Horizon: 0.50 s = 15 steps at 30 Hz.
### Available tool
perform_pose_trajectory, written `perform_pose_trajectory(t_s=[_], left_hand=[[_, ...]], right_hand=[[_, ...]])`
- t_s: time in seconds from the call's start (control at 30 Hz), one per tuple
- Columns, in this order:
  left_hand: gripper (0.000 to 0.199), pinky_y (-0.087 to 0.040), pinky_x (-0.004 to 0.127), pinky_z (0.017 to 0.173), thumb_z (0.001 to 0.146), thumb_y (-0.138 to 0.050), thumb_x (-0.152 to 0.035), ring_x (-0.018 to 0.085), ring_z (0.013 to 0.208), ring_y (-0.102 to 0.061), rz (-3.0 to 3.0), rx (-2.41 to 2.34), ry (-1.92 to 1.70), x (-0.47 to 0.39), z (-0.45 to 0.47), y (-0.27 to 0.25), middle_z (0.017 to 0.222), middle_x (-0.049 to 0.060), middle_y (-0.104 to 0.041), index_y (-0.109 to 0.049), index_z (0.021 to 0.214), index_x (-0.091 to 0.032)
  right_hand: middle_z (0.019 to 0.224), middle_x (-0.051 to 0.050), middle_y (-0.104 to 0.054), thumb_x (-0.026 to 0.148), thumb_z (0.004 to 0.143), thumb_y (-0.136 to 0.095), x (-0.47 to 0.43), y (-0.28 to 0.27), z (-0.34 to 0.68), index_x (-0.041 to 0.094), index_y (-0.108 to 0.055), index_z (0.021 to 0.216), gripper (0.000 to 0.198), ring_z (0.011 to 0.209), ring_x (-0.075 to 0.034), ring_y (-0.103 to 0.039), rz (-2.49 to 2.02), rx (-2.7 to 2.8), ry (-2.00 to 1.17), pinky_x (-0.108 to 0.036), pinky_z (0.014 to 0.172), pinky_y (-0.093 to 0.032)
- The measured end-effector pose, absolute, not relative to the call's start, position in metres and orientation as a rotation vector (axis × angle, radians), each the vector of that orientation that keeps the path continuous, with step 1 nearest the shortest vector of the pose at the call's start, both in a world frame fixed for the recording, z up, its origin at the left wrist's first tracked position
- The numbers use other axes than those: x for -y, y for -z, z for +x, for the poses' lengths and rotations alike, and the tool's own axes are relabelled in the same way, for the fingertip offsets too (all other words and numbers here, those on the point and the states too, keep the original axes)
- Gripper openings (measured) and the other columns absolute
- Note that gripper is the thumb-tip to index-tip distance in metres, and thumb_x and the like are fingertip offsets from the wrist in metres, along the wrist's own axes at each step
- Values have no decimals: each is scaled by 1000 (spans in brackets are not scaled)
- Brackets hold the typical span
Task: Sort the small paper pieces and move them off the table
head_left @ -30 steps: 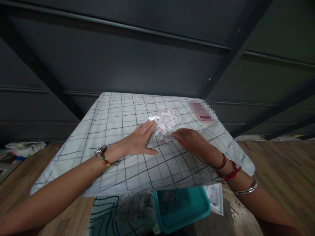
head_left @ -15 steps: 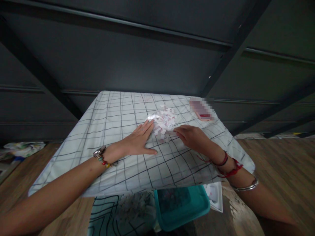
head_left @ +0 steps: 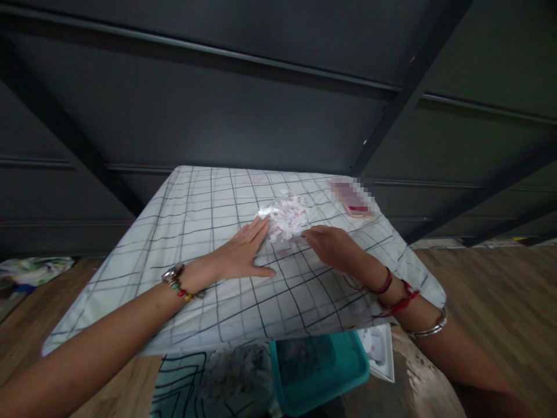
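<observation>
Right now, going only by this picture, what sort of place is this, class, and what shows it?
Probably a makeshift indoor workspace, perhaps at home: a cloth-covered table bearing white scraps stands by a dark panelled wall, and the floor looks wooden.

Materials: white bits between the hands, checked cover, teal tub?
White bits: probably thin paper, matte, in small flat flakes; a shiny patch hints at plastic film too.
Checked cover: likely fabric, dull finish, judging by soft creases.
Teal tub: probably molded plastic, smooth, going by even color and rounded corners.
</observation>
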<state>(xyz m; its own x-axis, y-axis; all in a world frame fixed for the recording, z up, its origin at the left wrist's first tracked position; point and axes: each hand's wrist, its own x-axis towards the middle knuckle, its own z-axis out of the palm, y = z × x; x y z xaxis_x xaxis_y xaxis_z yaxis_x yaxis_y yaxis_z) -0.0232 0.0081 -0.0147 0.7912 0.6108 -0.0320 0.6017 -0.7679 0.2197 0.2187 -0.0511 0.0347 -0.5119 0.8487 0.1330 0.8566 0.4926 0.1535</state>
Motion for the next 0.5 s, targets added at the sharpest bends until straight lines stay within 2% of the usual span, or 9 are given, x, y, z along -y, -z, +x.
perform_pose_trajectory(t_s=[0.5], left_hand=[[106, -8, 40, 107, 72, -38, -74, 30, 133, 7, 2739, -970, -21, -5, -23, 10, 146, 15, 8, 12, 140, -11]], right_hand=[[89, -4, -66, 19, 89, -41, 47, -42, 237, 18, -61, 101, 23, 79, -14, -59, -1464, 2672, 89, -24, 67, -42]])
